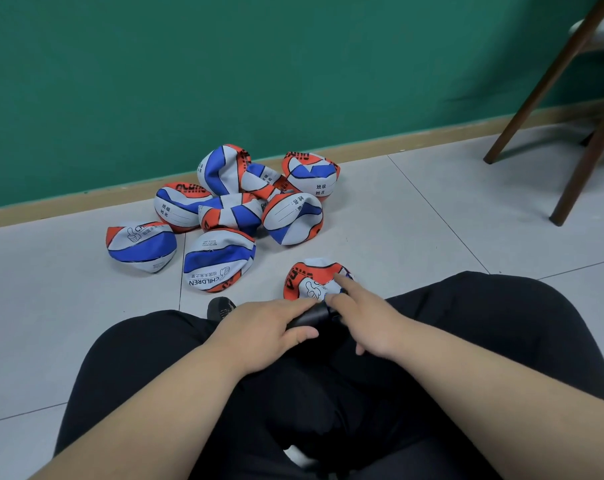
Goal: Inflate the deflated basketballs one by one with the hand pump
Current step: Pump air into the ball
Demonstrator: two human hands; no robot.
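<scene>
You seem to be at the start of one ball, lining the pump up with the valve, with no pumping yet. Your left hand (269, 327) is wrapped round the black hand pump (311, 316), whose front end points at the deflated basketball (307, 277) lying on the tiled floor (415, 220) just beyond your knees. Your right hand (366, 322) grasps nothing; its index finger is stretched onto the crumpled skin. Next, find the valve and seat the needle squarely; the needle itself is hidden. The other flat balls (238, 209) sit heaped by the wall.

Forearms forward, left hand (269, 329) with fingers round the pump (311, 316), right hand (370, 323) with forefinger outstretched.
</scene>
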